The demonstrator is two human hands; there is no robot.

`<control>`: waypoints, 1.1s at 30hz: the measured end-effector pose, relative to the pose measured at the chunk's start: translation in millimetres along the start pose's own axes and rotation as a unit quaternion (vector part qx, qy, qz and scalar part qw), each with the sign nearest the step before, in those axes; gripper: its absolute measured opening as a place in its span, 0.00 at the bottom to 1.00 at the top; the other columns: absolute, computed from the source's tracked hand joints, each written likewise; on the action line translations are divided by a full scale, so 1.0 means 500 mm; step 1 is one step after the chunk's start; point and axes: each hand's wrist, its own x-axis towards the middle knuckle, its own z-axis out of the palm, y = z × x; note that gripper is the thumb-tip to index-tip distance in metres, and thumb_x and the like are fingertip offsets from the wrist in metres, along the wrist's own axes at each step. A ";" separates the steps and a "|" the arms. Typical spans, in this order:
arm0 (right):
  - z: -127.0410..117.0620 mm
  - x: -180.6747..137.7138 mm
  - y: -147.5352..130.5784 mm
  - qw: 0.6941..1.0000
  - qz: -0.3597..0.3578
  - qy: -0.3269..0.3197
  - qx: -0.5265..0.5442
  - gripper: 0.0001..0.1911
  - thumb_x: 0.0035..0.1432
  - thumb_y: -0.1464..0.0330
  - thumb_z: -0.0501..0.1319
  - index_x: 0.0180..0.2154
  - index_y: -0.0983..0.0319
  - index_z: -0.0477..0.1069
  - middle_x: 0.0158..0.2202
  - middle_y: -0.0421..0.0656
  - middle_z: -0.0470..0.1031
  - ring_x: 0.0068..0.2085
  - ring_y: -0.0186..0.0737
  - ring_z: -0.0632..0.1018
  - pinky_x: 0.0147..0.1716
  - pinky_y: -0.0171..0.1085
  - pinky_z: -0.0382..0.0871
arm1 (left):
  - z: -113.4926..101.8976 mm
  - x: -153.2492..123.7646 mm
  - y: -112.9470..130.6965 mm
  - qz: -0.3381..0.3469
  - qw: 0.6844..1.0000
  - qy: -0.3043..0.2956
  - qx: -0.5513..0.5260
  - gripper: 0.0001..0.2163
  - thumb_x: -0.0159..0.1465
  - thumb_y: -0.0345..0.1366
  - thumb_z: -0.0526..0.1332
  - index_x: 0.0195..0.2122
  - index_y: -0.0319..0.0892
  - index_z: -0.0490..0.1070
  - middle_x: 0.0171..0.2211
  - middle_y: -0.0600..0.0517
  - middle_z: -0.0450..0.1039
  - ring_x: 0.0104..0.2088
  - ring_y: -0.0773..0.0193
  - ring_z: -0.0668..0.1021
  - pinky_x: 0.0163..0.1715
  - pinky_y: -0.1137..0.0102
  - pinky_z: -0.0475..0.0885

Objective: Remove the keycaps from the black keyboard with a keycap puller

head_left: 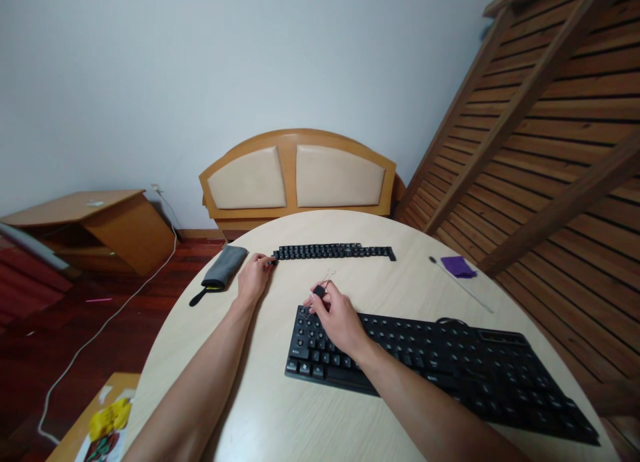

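Note:
A black keyboard (425, 375) lies at an angle on the round table, with many of its key positions stripped of caps. My right hand (340, 319) is over its upper left part, fingers closed on a keycap puller (319, 291) with a black body and thin wire prongs pointing away from me. Farther back, removed black keycaps (320, 251) are lined up in close rows. At the left end of these rows, my left hand (254, 275) pinches a single dark keycap (273, 262) against the tabletop.
Left of my left hand is a grey cloth pouch (227, 265) with a black strap. A purple cloth (458, 267) and a thin white stick (465, 287) with a dark tip lie at the right. Behind the table (260, 395) stands a wooden headboard (291, 175).

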 end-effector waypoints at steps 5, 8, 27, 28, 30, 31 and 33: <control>0.000 0.000 -0.001 1.000 -0.003 -0.002 0.004 0.05 0.66 0.64 0.55 0.42 0.58 0.64 0.34 0.42 0.82 0.32 0.39 0.82 0.35 0.38 0.75 | -0.006 -0.001 0.005 0.001 1.000 -0.005 0.013 0.12 0.67 0.37 0.59 0.49 0.50 0.77 0.47 0.51 0.76 0.41 0.61 0.78 0.32 0.73 0.67; 0.001 0.000 0.001 1.000 0.001 -0.004 0.004 0.05 0.66 0.64 0.55 0.42 0.58 0.64 0.35 0.43 0.82 0.33 0.39 0.82 0.35 0.38 0.75 | -0.009 -0.001 0.008 0.004 1.000 -0.006 0.016 0.12 0.67 0.37 0.59 0.49 0.50 0.77 0.46 0.50 0.76 0.42 0.60 0.78 0.32 0.73 0.67; 0.008 0.018 0.020 0.999 -0.023 -0.045 0.001 0.05 0.66 0.64 0.55 0.41 0.58 0.66 0.34 0.41 0.81 0.33 0.38 0.82 0.36 0.36 0.75 | -0.027 -0.029 0.058 0.015 0.993 0.008 -0.118 0.11 0.67 0.36 0.56 0.49 0.44 0.72 0.47 0.47 0.74 0.43 0.59 0.78 0.43 0.68 0.72; 0.007 0.022 0.021 0.999 -0.022 -0.046 0.001 0.05 0.66 0.64 0.56 0.41 0.58 0.65 0.33 0.41 0.81 0.32 0.37 0.81 0.36 0.36 0.75 | -0.029 -0.034 0.068 0.018 0.990 0.000 -0.137 0.10 0.67 0.36 0.56 0.49 0.43 0.71 0.45 0.48 0.75 0.42 0.60 0.78 0.43 0.68 0.73; 0.005 0.032 0.022 0.999 -0.024 -0.046 0.004 0.05 0.66 0.64 0.56 0.41 0.58 0.65 0.33 0.41 0.81 0.31 0.37 0.81 0.35 0.36 0.75 | -0.031 -0.046 0.088 0.017 0.985 -0.019 -0.174 0.09 0.67 0.33 0.54 0.48 0.42 0.68 0.43 0.48 0.76 0.39 0.61 0.79 0.41 0.68 0.74; 0.004 0.038 0.022 0.999 -0.024 -0.046 0.007 0.05 0.66 0.64 0.55 0.41 0.58 0.65 0.33 0.41 0.81 0.31 0.37 0.81 0.35 0.36 0.75 | -0.032 -0.054 0.097 0.014 0.981 -0.027 -0.191 0.09 0.67 0.31 0.53 0.47 0.41 0.67 0.43 0.48 0.76 0.39 0.62 0.79 0.40 0.68 0.74; 0.003 0.048 0.023 0.999 -0.026 -0.041 0.013 0.06 0.66 0.63 0.55 0.40 0.58 0.65 0.32 0.41 0.80 0.31 0.37 0.81 0.34 0.36 0.75 | -0.032 -0.075 0.115 0.007 0.974 -0.042 -0.222 0.11 0.66 0.26 0.50 0.46 0.41 0.66 0.44 0.46 0.76 0.39 0.63 0.79 0.40 0.69 0.75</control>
